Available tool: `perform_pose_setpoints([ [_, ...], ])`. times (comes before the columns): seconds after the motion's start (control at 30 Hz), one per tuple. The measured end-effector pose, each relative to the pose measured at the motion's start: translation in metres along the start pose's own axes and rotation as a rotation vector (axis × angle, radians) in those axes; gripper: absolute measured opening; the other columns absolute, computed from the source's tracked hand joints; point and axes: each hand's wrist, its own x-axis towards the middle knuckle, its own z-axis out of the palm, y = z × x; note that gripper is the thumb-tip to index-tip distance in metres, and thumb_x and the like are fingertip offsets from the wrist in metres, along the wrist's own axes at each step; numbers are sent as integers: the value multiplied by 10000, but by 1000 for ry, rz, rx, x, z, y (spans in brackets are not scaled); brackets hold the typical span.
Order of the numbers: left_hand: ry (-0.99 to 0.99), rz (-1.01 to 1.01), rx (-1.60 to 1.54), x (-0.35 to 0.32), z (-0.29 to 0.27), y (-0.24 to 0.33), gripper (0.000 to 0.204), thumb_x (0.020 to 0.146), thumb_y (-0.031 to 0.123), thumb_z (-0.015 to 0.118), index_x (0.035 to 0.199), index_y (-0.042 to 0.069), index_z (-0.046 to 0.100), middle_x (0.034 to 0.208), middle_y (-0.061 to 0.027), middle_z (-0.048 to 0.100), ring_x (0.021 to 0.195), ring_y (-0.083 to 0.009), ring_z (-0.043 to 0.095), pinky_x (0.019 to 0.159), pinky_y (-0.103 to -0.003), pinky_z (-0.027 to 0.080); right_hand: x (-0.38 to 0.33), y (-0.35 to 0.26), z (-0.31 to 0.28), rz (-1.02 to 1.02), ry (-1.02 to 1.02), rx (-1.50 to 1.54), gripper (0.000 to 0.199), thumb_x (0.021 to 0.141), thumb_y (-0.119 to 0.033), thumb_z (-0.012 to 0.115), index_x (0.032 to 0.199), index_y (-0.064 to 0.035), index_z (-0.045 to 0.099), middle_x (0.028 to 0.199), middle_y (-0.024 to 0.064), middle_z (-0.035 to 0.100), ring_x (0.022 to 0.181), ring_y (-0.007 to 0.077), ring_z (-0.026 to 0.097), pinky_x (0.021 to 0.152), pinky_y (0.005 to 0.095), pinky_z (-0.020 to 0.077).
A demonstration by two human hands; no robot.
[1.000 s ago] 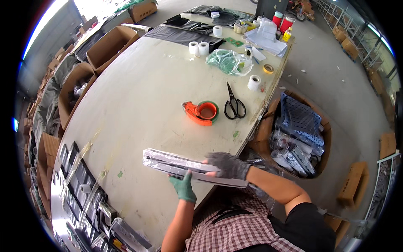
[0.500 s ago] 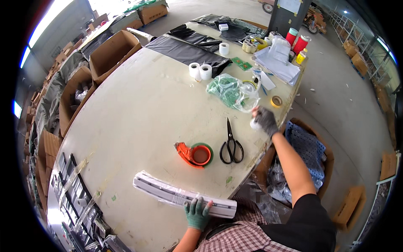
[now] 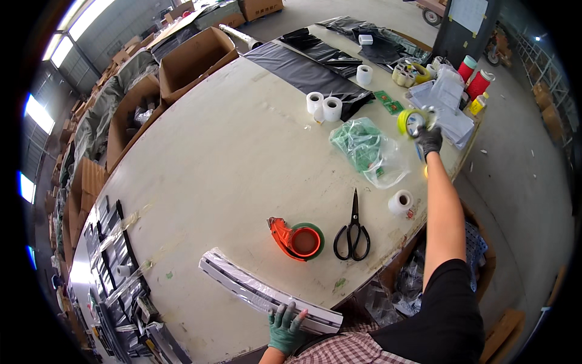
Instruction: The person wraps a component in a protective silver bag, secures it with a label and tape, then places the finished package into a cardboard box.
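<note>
A curved grey strip wrapped in clear film [image 3: 242, 278] lies at the table's near edge. Across its right end rests my left hand [image 3: 286, 327], in a green glove, fingers spread over the film. My right hand [image 3: 430, 140], in a dark grey glove, reaches far right, closed on a yellow-green tape roll [image 3: 403, 123]; motion blurs it slightly. Nearer than that hand are a crumpled clear bag with green contents [image 3: 362, 145] and a white film roll [image 3: 400, 202]. Black scissors [image 3: 354, 233] and an orange tape dispenser [image 3: 282, 232] lie between the strip and the roll.
White rolls [image 3: 331, 109] stand farther back beside black plastic sheeting [image 3: 291, 68]. Red cups [image 3: 479, 85], a yellow bottle [image 3: 478, 103] and papers [image 3: 454, 124] crowd the far right corner. Cardboard boxes [image 3: 197, 65] line the left edge. Dark strips [image 3: 115, 261] lie at near left.
My right hand has left the white film roll near the right edge, moved farther away and taken hold of the yellow-green tape roll. The view has shifted; my left hand stays on the strip.
</note>
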Motion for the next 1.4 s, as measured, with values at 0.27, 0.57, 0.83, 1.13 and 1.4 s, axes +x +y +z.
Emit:
perform_pose_setpoints([
  [0.27,245,-9,-718,116,-85,51,1019,707,233,820,1475,20,183,1454,-221,343,1270,-367,443,1059,-451,363,-248,-94,-164,-340,-180,708,851,694,-431,814,1270,35,393,1159,188,576,1058,291,578,895,391,467],
  [0.57,-461,-135,-1470,20,-65,22,598,787,117,751,1291,1,451,1182,-108,570,1097,-193,546,960,-338,449,-557,-16,-292,255,-1341,1470,900,657,-485,842,1314,16,485,1190,110,571,1109,222,544,978,344,410],
  [0.83,-1053,-4,-1752,-17,-110,-30,686,899,146,591,1475,-1,248,1472,-145,374,1374,-226,344,1140,-354,248,-725,-1,-331,116,-1041,1321,699,644,-337,886,1182,-18,576,1083,52,634,1014,159,588,913,303,466],
  [1.13,-1342,92,-1001,-8,-144,17,360,912,300,638,1087,-13,671,1002,-76,682,930,-125,606,841,-276,474,-752,-39,-370,-132,-844,697,592,730,-318,816,1188,-31,575,1074,118,648,998,260,621,866,347,488],
  [1.4,-819,353,-693,17,-70,29,112,852,152,656,867,44,682,811,-87,688,733,-193,653,652,-303,501,-787,-35,-354,499,-843,933,535,819,-403,734,1157,-17,581,1006,71,653,916,164,612,810,313,492],
])
